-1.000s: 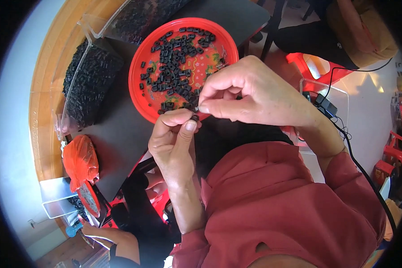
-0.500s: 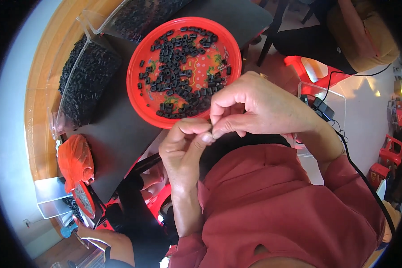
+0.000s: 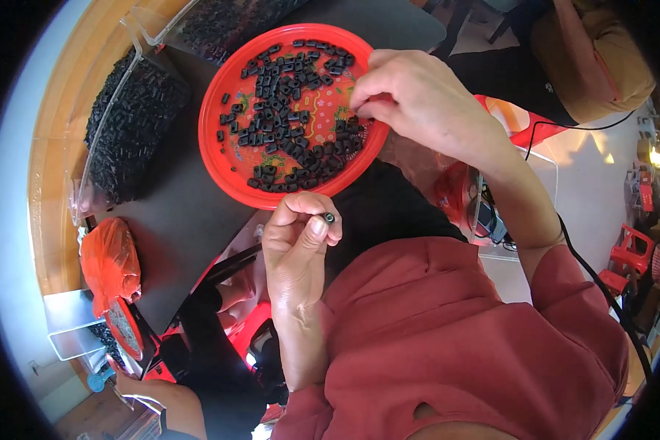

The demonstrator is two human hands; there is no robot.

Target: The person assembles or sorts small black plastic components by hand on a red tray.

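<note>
My left hand (image 3: 298,242) pinches a small black cylindrical part (image 3: 328,218) below the round red plastic plate (image 3: 227,165), clear of my right hand (image 3: 411,99), whose fingers close on loose black pieces (image 3: 293,110) there.

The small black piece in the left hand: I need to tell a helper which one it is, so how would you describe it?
Start at the round red plate heaped with small black parts on the dark table. Just below its near rim, the left hand pinches one small black piece between thumb and forefinger. Unlike the others, it is off the plate, alone, and shows a pale round end.
</note>
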